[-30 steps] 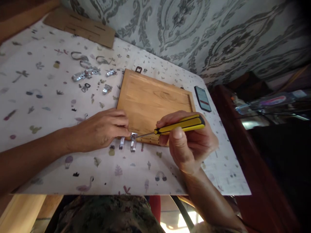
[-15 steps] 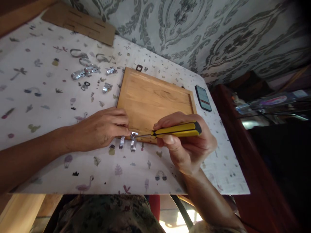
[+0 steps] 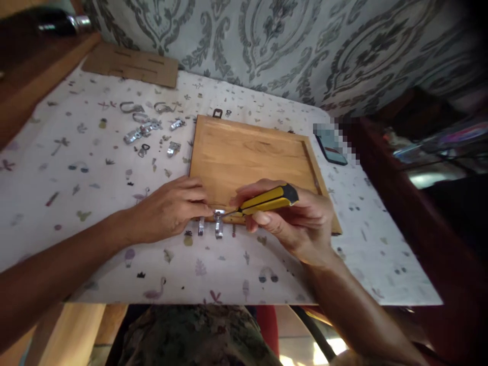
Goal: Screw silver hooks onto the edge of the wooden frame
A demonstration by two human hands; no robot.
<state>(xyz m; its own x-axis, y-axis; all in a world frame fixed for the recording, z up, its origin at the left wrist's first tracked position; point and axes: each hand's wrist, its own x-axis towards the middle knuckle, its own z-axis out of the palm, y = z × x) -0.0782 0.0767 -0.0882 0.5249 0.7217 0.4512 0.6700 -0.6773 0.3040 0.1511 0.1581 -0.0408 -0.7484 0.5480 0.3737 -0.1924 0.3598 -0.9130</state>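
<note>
A wooden board point(image 3: 251, 157) lies flat on the patterned tablecloth point(image 3: 76, 203). At its near edge sit two small metal hooks point(image 3: 218, 223). My left hand point(image 3: 171, 208) rests beside them, its fingertips pinched against the right-hand hook. A yellow and black screwdriver point(image 3: 269, 199) is gripped in my right hand point(image 3: 293, 223), with its thin tip touching that same hook.
Several loose metal hooks and brackets point(image 3: 147, 127) lie scattered left of the board. A cardboard piece point(image 3: 131, 63) sits at the back by the patterned wall. A phone point(image 3: 331, 147) lies right of the board. The table's right edge borders dark furniture.
The view has shifted, so the board and hands sit more to the right and lower. My right hand has rolled the screwdriver handle and lowered it a little; the left hand stays on the hook.
</note>
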